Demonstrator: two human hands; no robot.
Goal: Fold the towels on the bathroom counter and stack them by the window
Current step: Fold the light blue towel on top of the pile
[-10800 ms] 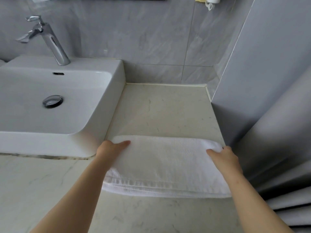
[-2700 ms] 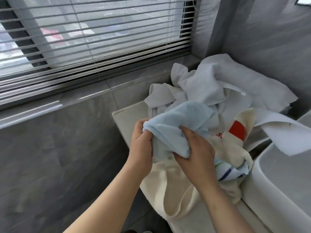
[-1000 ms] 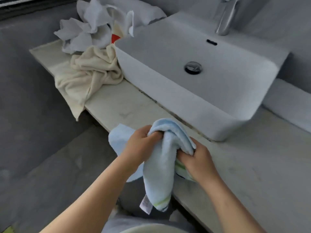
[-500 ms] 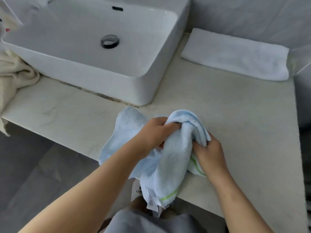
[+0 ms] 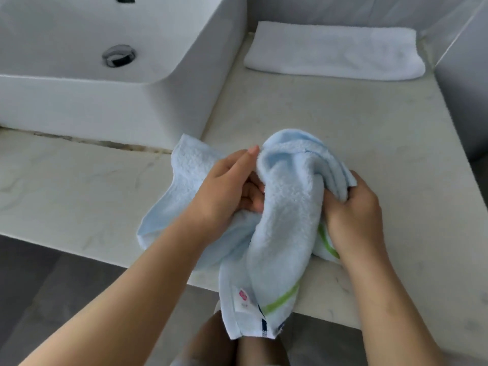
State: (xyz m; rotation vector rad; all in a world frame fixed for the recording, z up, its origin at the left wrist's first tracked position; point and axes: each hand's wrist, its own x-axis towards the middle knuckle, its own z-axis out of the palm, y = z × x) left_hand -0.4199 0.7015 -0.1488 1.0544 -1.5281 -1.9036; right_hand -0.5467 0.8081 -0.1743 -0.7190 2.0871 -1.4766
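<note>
A light blue towel [image 5: 285, 223] with a green stripe and a sewn label lies bunched over the front edge of the marble counter [image 5: 343, 120], its lower end hanging off. My left hand [image 5: 227, 191] grips its left folds with curled fingers. On the right, my right hand [image 5: 353, 210] clutches the towel's bunched edge. A folded white towel [image 5: 332, 50] lies flat at the back of the counter, against the wall.
A white rectangular basin [image 5: 111, 75] with a metal drain [image 5: 118, 55] fills the upper left. A grey wall panel [image 5: 464, 75] closes the counter's right side. Grey floor shows below the counter's front edge, and my legs are under the hanging towel.
The view has swung right from the crumpled pile by the window to the counter right of the basin. Both hands brought the blue towel along and lowered it onto the counter edge.
</note>
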